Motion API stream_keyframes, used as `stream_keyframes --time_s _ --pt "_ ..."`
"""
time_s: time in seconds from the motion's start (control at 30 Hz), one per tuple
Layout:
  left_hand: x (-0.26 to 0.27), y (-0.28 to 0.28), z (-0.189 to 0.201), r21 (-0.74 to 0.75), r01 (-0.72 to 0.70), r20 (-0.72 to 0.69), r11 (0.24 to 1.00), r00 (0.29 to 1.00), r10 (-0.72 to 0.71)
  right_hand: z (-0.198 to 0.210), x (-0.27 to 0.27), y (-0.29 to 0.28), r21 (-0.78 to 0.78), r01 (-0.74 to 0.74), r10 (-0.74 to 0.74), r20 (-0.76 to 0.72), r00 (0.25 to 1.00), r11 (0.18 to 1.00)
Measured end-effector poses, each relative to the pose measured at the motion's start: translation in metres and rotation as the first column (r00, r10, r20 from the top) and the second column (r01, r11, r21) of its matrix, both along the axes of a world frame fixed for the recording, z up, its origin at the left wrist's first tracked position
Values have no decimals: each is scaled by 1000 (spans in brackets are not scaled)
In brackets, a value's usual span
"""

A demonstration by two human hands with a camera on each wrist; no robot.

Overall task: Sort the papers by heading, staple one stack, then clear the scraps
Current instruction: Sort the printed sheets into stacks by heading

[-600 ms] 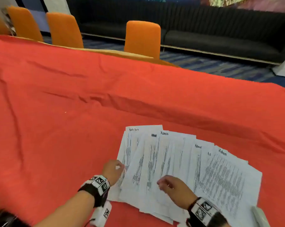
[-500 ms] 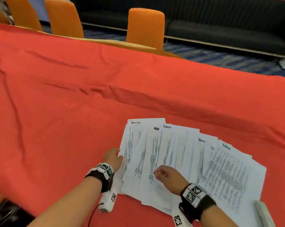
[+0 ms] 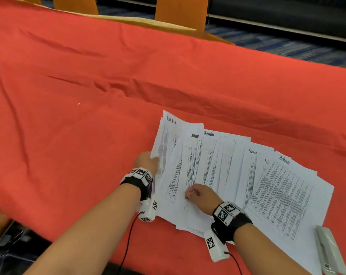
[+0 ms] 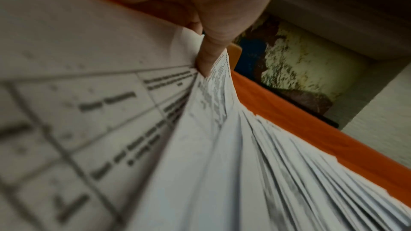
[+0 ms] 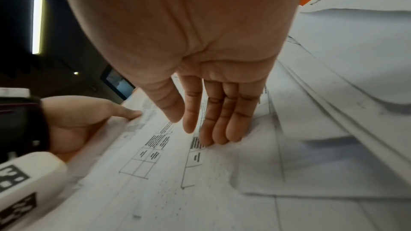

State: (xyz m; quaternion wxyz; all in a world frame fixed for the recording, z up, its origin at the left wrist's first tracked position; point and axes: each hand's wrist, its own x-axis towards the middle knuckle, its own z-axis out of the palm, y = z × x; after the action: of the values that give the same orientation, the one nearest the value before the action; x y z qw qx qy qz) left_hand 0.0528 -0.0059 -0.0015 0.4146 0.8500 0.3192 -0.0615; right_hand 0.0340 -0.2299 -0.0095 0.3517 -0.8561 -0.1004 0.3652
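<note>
2 hands meet the fanned papers (image 3: 237, 175): left hand (image 3: 146, 161) pinches their left edge, right hand (image 3: 203, 195) presses flat.

White printed papers (image 3: 223, 171) lie fanned out and overlapping on a red tablecloth (image 3: 88, 96), near its front edge. Each sheet carries a table of small black text. Several show the handwritten heading "Admin" at the top, and the leftmost sheet (image 3: 169, 133) has a different heading, too blurred to read. That leftmost sheet is lifted along its left edge and curls upward, while the rest lie flat. A pale grey stapler (image 3: 330, 250) lies on the cloth at the right end of the fan, just beside the last sheet.
</note>
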Motion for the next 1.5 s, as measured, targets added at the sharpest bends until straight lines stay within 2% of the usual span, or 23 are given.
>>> stream_keyframes --time_s 0.1,0.17,0.23,0.33,0.43,0.47,0.57,0.6,0.7,0.8,0.87,0.93,1.0,1.13,1.17,1.33,1.43,1.5 --pt "-6 16 37 128 -62 62 990 997 55 -2 0 -4 17 29 -29 -15 999 999" --pt "-12 36 67 283 -105 191 953 980 51 -2 1 -6 22 48 -47 -34 998 999" --pt "-22 56 98 346 -184 368 920 929 48 0 3 -8 35 73 -72 -51 996 997" --pt "-37 79 132 209 -257 560 944 823 99 14 10 -5 85 130 -127 -41 991 988" --pt "-50 83 142 -29 -220 618 975 763 190 46 22 1 238 251 -244 -58 968 938" --pt "-53 78 139 -92 -181 605 979 771 199 58 26 3 307 292 -283 -72 956 906" --pt "-54 49 113 -160 -39 500 986 858 115 87 36 -1 451 390 -372 -132 919 803" --pt "-53 35 102 -197 7 465 980 881 87 88 38 -7 463 388 -376 -123 919 797" --pt "-46 -4 63 -368 87 343 926 938 48 85 41 -28 330 404 -431 10 902 853" --pt "-34 -33 29 -468 167 231 868 971 -63 74 38 -61 260 490 -520 57 852 832" --pt "-24 -46 11 -408 202 166 890 975 -146 67 31 -84 237 556 -578 31 816 797" --pt "-12 -48 -1 -273 123 61 954 992 -110 60 21 -100 236 620 -638 -1 770 748" --pt "0 -42 -15 -159 60 3 985 998 -61 49 12 -114 227 653 -671 3 741 722" --pt "20 -34 -27 -235 -80 -67 969 996 66 19 1 -132 125 650 -658 30 753 749" --pt "22 -34 -27 -241 -89 -65 966 995 76 11 0 -133 104 645 -651 29 759 757" --pt "26 -34 -23 -35 -2 -26 999 1000 1 -5 0 -130 60 600 -602 3 799 797" --pt "25 -29 -4 87 -12 19 996 1000 10 -1 2 -128 51 583 -585 33 810 811" --pt "25 -22 13 102 -24 62 994 998 18 2 4 -127 68 603 -607 58 793 795"
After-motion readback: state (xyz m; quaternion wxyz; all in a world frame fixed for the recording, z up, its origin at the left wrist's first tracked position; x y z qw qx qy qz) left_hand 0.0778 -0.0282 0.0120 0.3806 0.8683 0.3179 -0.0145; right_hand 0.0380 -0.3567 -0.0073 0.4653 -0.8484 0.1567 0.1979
